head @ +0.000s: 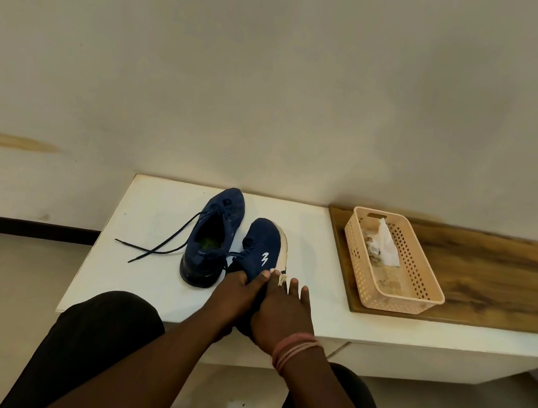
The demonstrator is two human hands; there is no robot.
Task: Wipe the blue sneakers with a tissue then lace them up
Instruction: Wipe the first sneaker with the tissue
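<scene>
Blue knit fabric fills my left hand (237, 289): I grip the nearer sneaker (263, 249) at its heel end, thumb over the side wall, the other fingers curled under and out of sight. This shoe is tipped on its side, with the white sole edge turned to the right and the white logo facing up. Its toe points away from me toward the wall.

My right hand (279, 316) lies against the heel side of the same shoe, with pink bands (295, 349) round the wrist. A small scrap of white tissue (281, 279) is pinched between the fingers (272, 283) of that hand, pressed where the sole meets the blue upper. Two more fingertips stick out straight to the right of it.

The second sneaker (211, 237) stands upright just to the left, touching or nearly touching the first. Its dark laces (165, 241) are loose and trail out to the left across the white tabletop (156, 208).

To the right, on a wooden board (493, 270), sits a peach plastic basket (420, 294) with crumpled white tissues (384, 244) at its far end. My knees in dark trousers (97, 335) show at the bottom, in front of the tabletop edge.
</scene>
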